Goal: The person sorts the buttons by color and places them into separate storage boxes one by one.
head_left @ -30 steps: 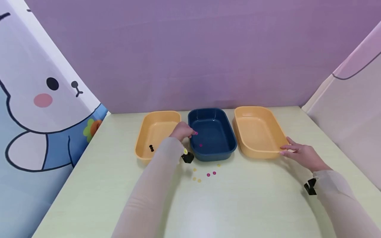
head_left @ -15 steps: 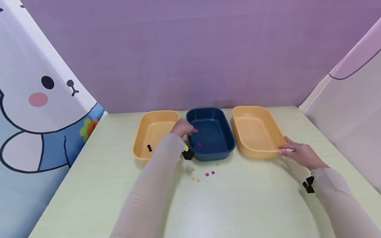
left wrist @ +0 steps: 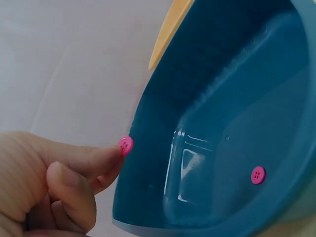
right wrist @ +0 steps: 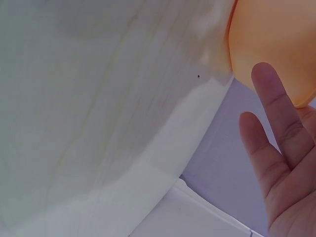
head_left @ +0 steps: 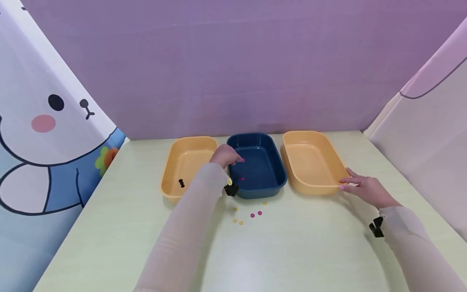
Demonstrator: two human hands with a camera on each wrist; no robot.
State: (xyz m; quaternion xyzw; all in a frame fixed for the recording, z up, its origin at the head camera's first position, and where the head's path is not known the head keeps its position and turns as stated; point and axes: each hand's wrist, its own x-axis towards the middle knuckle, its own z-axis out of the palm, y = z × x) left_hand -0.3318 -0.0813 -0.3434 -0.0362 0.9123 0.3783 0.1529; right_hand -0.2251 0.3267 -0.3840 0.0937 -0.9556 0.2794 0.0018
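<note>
In the head view my left hand (head_left: 224, 155) is over the left rim of the blue tray (head_left: 257, 192). It pinches a pink button (left wrist: 126, 145) between thumb and forefinger, as the left wrist view shows. Another pink button (left wrist: 257, 175) lies on that tray's floor. My right hand (head_left: 370, 190) touches the near right corner of the right orange tray (head_left: 315, 189), its fingers fairly straight. Two of these fingers (right wrist: 279, 108) extend beside the tray's wall in the right wrist view; its thumb is out of sight there.
Left of the blue tray stands another orange tray (head_left: 168, 172) with several black buttons (head_left: 181, 183) inside. On the table (head_left: 292, 247) in front lie two pink buttons (head_left: 256, 214) and several yellow buttons (head_left: 238, 222). A purple backdrop (head_left: 240, 69) rises behind the trays.
The head view has shifted slightly, so the trays sit a little further left in it. Both hands keep nearly the same place, the left still pinching the pink button.
</note>
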